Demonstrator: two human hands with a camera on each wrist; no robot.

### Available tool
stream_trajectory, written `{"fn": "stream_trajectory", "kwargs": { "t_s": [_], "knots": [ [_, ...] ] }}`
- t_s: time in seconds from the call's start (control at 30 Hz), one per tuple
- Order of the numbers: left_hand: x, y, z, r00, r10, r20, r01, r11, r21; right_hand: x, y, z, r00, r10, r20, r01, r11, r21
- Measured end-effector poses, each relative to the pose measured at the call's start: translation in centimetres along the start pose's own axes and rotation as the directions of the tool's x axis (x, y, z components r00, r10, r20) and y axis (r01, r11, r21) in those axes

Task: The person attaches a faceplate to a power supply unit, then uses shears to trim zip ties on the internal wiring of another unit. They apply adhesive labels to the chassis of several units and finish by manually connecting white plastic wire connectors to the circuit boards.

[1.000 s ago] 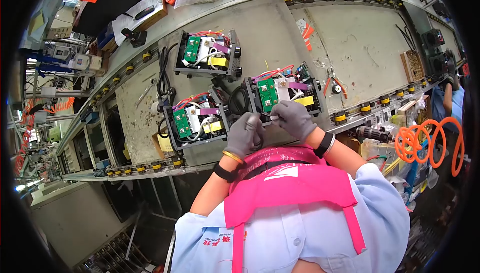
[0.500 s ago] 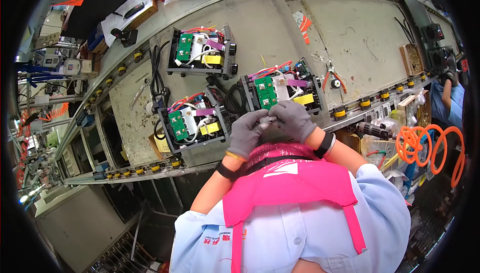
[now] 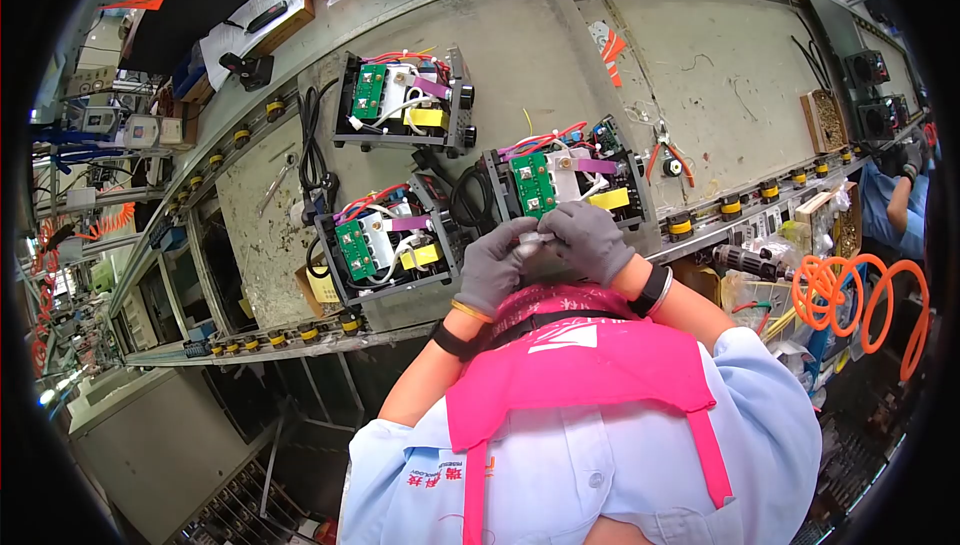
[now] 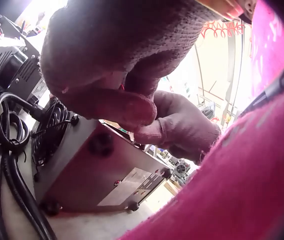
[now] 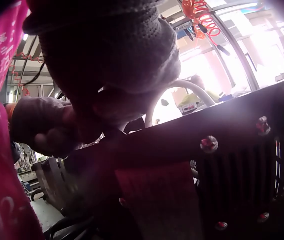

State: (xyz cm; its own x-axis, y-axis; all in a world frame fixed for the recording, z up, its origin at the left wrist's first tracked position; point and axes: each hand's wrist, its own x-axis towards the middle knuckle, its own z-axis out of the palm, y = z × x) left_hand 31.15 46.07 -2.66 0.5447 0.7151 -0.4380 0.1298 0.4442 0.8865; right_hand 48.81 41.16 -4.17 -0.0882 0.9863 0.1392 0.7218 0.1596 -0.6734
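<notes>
Both hands wear grey gloves and meet at the near edge of the right-hand open metal unit point(image 3: 533, 185). The left hand point(image 3: 492, 267) and the right hand point(image 3: 590, 243) pinch a small whitish piece point(image 3: 533, 239) between their fingertips; its exact shape is too small to tell. In the left wrist view the left hand point(image 4: 117, 55) has curled fingers, its tips close to those of the right hand point(image 4: 182, 122), above the side of the unit point(image 4: 97, 170). The right wrist view has the right hand point(image 5: 112, 60) dark over the unit's vented panel point(image 5: 157, 150), beside a white cable point(image 5: 184, 84).
Two similar open units stand at the back point(image 3: 400, 100) and left point(image 3: 385, 245). Black cables point(image 3: 318, 160) lie between and beside them. Pliers point(image 3: 668, 160) rest on the right surface, near an orange coiled hose point(image 3: 850, 295). Another person's arm point(image 3: 900, 195) shows at far right.
Over the past second the left hand has shifted slightly, and the whitish piece between the fingertips has come into clearer view. The head view has also moved a little. The units stay in place.
</notes>
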Motion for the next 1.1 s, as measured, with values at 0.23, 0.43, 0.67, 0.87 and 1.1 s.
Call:
{"fn": "stream_trajectory", "kwargs": {
  "t_s": [0.23,0.43,0.67,0.87,1.1],
  "knots": [
    [0.0,1.2,-0.5,0.987,-0.142,-0.076,0.15,0.984,0.101,0.0,-0.3,-0.2,1.0,0.013,0.002,-0.013,1.0,-0.007],
    [0.3,1.8,0.1,0.959,-0.268,-0.09,0.27,0.963,0.008,0.0,-0.6,-0.3,1.0,0.013,-0.017,-0.013,1.0,-0.021],
    [0.4,2.7,1.2,0.952,-0.26,-0.164,0.273,0.96,0.06,0.1,-0.8,-0.4,0.999,0.035,0.0,-0.035,0.998,-0.055],
    [0.5,3.0,1.3,0.948,-0.271,-0.17,0.293,0.947,0.127,0.1,-1.0,-0.2,0.999,0.038,-0.007,-0.038,0.997,-0.06],
    [0.7,2.8,1.7,0.955,-0.228,-0.189,0.265,0.943,0.2,0.3,-1.3,-0.2,0.999,0.048,0.013,-0.046,0.994,-0.099]
  ]
}}
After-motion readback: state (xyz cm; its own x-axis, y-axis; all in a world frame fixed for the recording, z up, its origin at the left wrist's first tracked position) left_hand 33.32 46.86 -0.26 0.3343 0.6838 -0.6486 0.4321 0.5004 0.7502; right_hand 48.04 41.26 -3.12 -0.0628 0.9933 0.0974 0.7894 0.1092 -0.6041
